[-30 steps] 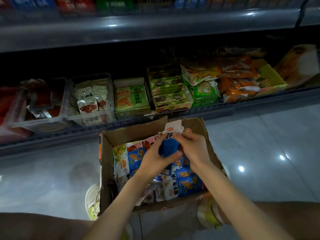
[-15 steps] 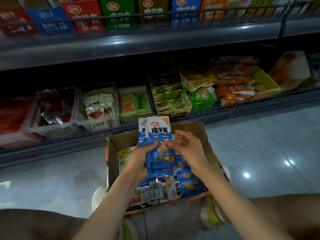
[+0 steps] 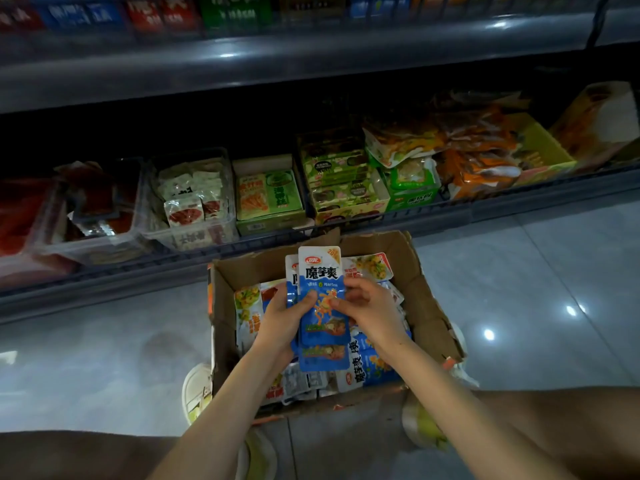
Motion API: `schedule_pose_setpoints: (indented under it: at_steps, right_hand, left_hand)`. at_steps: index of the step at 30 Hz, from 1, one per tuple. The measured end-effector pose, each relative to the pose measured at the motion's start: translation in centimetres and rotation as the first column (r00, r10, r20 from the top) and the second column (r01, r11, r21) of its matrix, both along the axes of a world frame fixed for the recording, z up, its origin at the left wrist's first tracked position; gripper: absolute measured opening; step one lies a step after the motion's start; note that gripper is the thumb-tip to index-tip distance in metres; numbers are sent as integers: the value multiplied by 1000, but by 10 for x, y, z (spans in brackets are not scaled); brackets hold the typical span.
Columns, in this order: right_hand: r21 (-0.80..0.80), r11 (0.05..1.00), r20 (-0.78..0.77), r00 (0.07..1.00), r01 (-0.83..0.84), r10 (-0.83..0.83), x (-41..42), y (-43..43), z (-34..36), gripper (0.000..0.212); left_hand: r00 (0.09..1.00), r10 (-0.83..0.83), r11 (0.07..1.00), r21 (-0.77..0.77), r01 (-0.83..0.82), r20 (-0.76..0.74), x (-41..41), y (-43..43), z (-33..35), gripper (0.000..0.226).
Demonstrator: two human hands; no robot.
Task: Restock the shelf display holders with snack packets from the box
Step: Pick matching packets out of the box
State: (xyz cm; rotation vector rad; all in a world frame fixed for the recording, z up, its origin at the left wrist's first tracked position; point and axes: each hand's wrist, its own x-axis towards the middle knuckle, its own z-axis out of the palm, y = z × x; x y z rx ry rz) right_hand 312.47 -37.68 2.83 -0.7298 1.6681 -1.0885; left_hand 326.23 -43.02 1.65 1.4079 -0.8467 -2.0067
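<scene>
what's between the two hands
In the head view, a stack of blue snack packets, held upright over the cardboard box by the left hand and right hand.

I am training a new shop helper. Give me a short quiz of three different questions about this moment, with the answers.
1. True or false: both the left hand and the right hand hold the blue packets.
2. Where are the hands? A) over the cardboard box B) inside a clear bin C) flat on the tiles
3. Fill in: the box stands on the ____, in front of the bottom shelf.

Key: 1 true; 2 A; 3 floor
</scene>
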Motion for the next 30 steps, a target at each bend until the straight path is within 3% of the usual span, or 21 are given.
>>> schedule_pose_setpoints:
  at_steps: [4,6,9,13,19,21,24,26,28,30]
  right_hand:
    - [112,993,7,999,44,-45,-22,0,-29,29]
    - [193,978,-222,974,83,-39,-42,2,-54,28]
    - [359,932,-493,839,-43,229,-55,6,-90,36]
    - [336,911,-647,644,-240,409,-46,-1,-122,45]
    - [501,803,-716,367,-322,594,-50,-19,-138,50]
    - [505,803,-732,336,-317,593,-54,-18,-138,43]
    - [451,819,-760,329,-354,561,-61,-10,-135,35]
    - [367,861,-784,381,-353,490,-66,-5,-129,27]
    - [269,924,-731,567,-273,380,-71,-2,-119,20]
    - [246,960,-537,806,-132,248,-73,-4,-98,19]
  left_hand:
    - [998,39,999,20,-40,43,11,-8,-13,22]
    - [994,86,996,32,-89,71,21,-16,-21,19]
    - [984,120,993,-11,-119,131,37,-24,-34,15]
    - [969,183,983,-5,-185,164,51,-26,-45,17]
    - [956,213,974,33,-225,203,62,-23,-57,20]
    - [954,209,975,33,-221,213,63,-22,-59,21]
    - [956,202,976,33,-214,213,61,-21,-59,26]
    - [958,194,978,32,-205,210,58,-20,-57,29]
    - [961,183,981,19,-191,206,56,-19,-51,29]
    - [963,178,983,-7,-181,203,53,-18,-43,26]
